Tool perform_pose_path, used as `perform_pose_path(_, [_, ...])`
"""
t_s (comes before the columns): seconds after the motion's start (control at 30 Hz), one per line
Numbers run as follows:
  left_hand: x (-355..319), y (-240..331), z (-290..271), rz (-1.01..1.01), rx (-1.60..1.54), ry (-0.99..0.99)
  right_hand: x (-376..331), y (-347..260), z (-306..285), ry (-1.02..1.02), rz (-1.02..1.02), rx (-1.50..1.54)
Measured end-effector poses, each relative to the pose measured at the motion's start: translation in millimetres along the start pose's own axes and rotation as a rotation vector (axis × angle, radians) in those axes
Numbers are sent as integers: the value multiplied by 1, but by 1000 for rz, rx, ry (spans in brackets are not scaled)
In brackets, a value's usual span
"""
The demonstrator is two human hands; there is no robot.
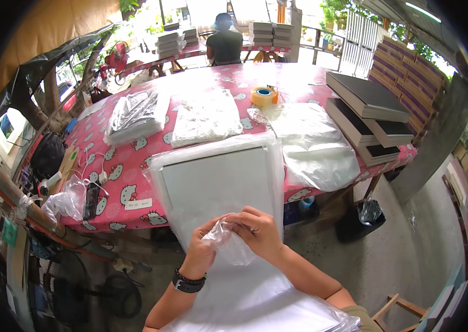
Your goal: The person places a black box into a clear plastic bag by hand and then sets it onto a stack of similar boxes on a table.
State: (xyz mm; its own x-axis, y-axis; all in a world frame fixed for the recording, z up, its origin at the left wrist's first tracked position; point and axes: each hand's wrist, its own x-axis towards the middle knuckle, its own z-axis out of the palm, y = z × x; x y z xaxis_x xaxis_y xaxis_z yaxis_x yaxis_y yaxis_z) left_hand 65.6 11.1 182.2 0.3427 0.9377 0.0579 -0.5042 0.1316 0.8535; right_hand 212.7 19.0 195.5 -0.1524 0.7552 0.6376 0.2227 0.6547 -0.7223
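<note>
My left hand point(203, 242), with a dark watch and a beaded bracelet on its wrist, is closed on a crumpled transparent plastic bag point(237, 253). The fingers of my right hand point(259, 229) pinch the same plastic at its upper edge, close to the left fingertips. Beyond my hands, a flat grey-white rectangle with a dark top edge, seemingly a book point(217, 174), lies in transparent plastic at the table's near edge. Underneath my hands and over my lap spreads a white plastic-covered sheet or stack point(245, 301).
A pink patterned tablecloth point(126, 171) covers the table. On it are a wrapped pack point(137, 116), plastic bags point(206, 116), point(317, 144) more plastic sleeves, an orange tape roll point(264, 96) and stacked dark books point(367, 99). A person point(225, 44) sits behind; a black bin point(360, 220) stands right.
</note>
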Motion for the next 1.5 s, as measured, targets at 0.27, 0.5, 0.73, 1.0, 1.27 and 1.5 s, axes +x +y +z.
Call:
perform_pose_path(0.27, [-7, -20, -12, 69, 35, 135, -17, 0, 8, 46, 230, 32])
perform_pose_path(0.5, [-11, -16, -14, 75, 107, 144, -18, 6, 11, 29, 126, 21])
perform_pose_path(0.73, [-14, -13, -6, 66, 210, 234, -22, 16, 9, 34, 253, 142])
perform_pose_path(1.0, [-15, -16, -8, 56, 125, 208, -22, 12, 9, 53, 328, 226])
perform_pose_path(1.27, [-10, -19, -16, 41, 108, 64, -17, 14, 4, 43, 314, 272])
perform_pose_path(1.5, [-10, -21, -18, 194, 252, 103, -20, 6, 7, -21, 315, 83])
